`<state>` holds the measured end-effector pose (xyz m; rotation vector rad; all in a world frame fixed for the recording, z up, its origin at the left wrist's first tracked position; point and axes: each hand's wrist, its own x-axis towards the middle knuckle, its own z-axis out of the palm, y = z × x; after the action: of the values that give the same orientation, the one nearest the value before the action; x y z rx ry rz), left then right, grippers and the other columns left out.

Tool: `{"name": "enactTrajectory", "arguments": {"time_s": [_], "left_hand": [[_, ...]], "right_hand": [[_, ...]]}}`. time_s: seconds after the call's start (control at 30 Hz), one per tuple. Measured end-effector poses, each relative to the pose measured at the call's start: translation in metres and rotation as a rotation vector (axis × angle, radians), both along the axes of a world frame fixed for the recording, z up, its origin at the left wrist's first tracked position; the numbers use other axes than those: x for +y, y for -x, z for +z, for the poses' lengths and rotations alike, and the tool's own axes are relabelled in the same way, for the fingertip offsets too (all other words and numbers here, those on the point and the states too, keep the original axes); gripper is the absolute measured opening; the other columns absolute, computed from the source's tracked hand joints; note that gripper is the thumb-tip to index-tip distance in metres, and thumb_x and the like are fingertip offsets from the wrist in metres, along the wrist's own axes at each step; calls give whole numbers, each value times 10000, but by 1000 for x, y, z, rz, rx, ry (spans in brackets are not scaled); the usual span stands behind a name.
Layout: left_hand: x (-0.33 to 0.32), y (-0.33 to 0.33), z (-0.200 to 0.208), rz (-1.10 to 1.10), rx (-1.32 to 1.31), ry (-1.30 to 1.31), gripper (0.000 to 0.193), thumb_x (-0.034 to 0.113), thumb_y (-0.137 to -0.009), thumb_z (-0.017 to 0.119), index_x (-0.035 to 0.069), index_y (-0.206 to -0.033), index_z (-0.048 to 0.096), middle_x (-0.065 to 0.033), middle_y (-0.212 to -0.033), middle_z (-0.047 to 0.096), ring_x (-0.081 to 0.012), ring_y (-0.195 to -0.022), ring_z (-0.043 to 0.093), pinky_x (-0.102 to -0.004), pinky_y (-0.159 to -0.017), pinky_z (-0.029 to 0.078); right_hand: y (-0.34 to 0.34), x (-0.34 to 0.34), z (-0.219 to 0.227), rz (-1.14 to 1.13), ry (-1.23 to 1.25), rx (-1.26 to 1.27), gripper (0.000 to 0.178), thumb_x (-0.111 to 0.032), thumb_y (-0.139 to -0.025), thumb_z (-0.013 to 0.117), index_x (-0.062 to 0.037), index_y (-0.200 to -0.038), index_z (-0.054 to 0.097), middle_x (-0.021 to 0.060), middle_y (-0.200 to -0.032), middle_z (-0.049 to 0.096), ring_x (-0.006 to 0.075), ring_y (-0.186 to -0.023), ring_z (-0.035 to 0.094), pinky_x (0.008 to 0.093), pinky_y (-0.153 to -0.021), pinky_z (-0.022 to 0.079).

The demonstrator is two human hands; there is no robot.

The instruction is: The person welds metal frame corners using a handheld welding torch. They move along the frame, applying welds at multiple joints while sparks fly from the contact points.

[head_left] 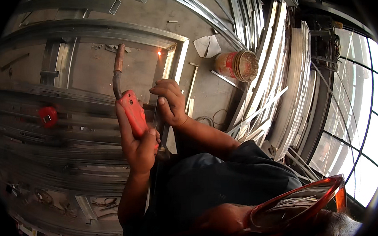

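My left hand (140, 149) is wrapped round the red handle of a welding torch (133, 110). Its bent neck ends in a copper-coloured nozzle (119, 57) that points to the far side. To the right, my right hand (170, 101) has loosely bent fingers, with the thumb apart from them and nothing visible in between. It is close to the right end of a rectangular metal frame (180, 62). Beyond that hand, a small orange spot (159, 53) glows near the frame's inner corner.
A red tape measure (48, 116) lies on metal tubes at the left. On the right stand a dirty bucket (238, 66) and long stacks of metal profiles (277, 69). A crumpled white sheet (207, 46) lies on the floor beyond the frame. Orange-rimmed glasses (298, 202) show at lower right.
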<state>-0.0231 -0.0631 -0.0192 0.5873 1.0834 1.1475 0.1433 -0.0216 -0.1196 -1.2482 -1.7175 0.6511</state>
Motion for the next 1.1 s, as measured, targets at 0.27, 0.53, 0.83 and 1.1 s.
{"name": "enactTrajectory", "arguments": {"time_s": [0.27,0.53,0.83,1.1], "left_hand": [[-30,-72,39,-11,345,158,926,-107,-882,539,48,-1690,114,-252,-1479,547,-116,-710,612,-261,-593,540],[-23,-152,47,-174,915,-70,775,-36,-931,622,-42,-1629,286,-246,-1430,609,-225,-1052,692,-335,-875,568],[34,-187,49,-293,854,12,712,-26,-938,637,-64,-1592,358,-259,-1551,520,-338,-1424,532,-405,-1161,430],[44,-183,35,-350,867,75,729,0,-952,648,-11,-1617,350,-254,-1596,474,-333,-1462,500,-402,-1168,429]], "right_hand": [[-62,-12,47,372,366,419,546,-411,-1064,523,51,-1342,610,251,-1232,660,439,-1138,624,489,-1015,476],[-134,-10,66,575,563,416,833,-537,-1040,526,84,-1565,343,318,-1451,522,477,-1306,545,491,-1105,441],[-158,20,63,537,705,484,802,-501,-1065,529,79,-1578,320,337,-1571,389,493,-1445,423,476,-1201,364],[-153,24,53,492,847,566,768,-482,-1079,510,76,-1573,326,334,-1577,382,477,-1460,417,465,-1204,365]]}}
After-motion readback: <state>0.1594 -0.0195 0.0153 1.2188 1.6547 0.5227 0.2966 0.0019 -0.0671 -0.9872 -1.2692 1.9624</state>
